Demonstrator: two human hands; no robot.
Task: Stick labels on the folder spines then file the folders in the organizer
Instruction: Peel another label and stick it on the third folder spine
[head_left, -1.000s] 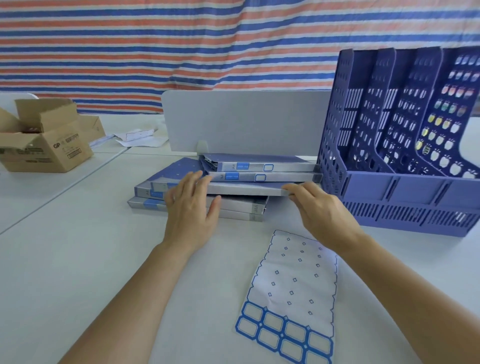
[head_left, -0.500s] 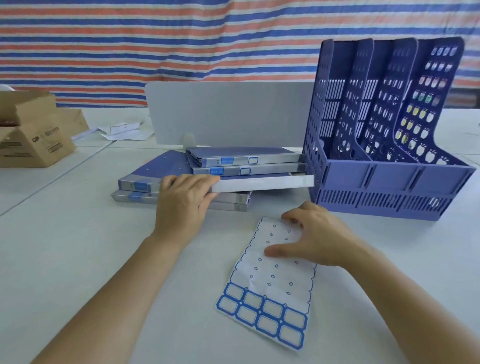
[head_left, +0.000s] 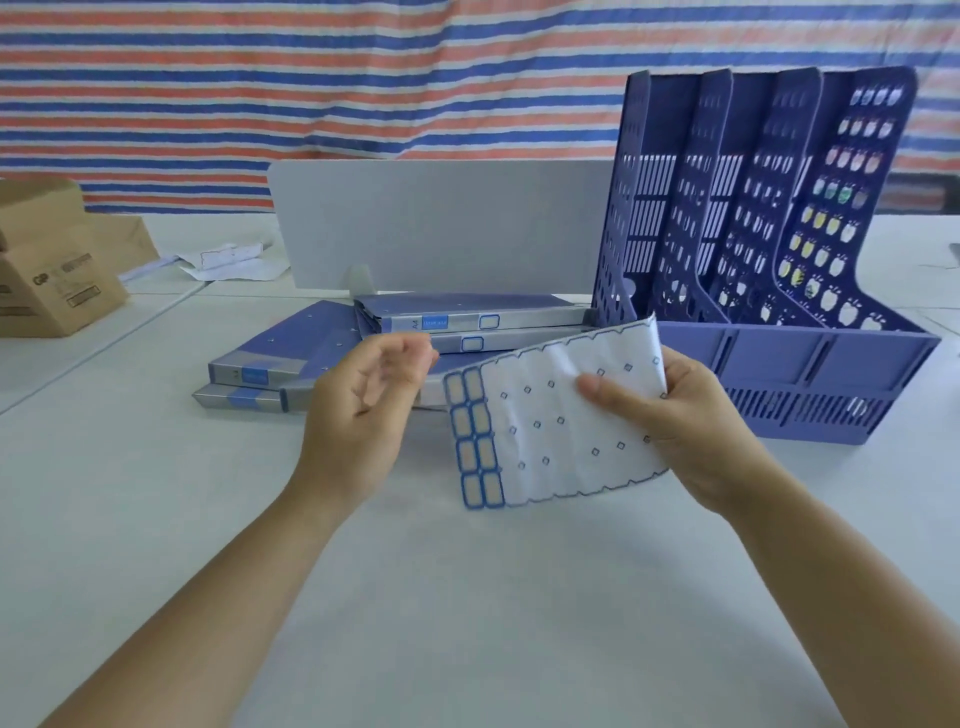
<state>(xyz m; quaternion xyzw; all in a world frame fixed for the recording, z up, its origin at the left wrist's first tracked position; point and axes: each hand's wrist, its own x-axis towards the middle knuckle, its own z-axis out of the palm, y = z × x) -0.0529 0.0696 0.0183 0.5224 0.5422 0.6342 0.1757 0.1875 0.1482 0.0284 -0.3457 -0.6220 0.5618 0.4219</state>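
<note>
My right hand (head_left: 680, 421) grips the white label sheet (head_left: 550, 415) by its right end and holds it up above the table. Several blue-framed labels sit in two columns at the sheet's left end; the remainder is bare backing. My left hand (head_left: 369, 410) hovers just left of the sheet, fingers curled and apart, holding nothing. Behind both hands lies a loose stack of blue-grey folders (head_left: 467, 317); the two top spines carry blue-framed labels. The blue file organizer (head_left: 810, 358) stands at the right with its slots open.
A grey divider panel (head_left: 441, 223) stands behind the folders. A cardboard box (head_left: 47, 270) and loose papers (head_left: 228, 260) lie on the far left. A striped tarp hangs along the back. The white table (head_left: 467, 597) stretches toward me.
My right hand has lifted the label sheet off the table and turned it sideways. My left hand has come off the folder stack and moved up beside the sheet.
</note>
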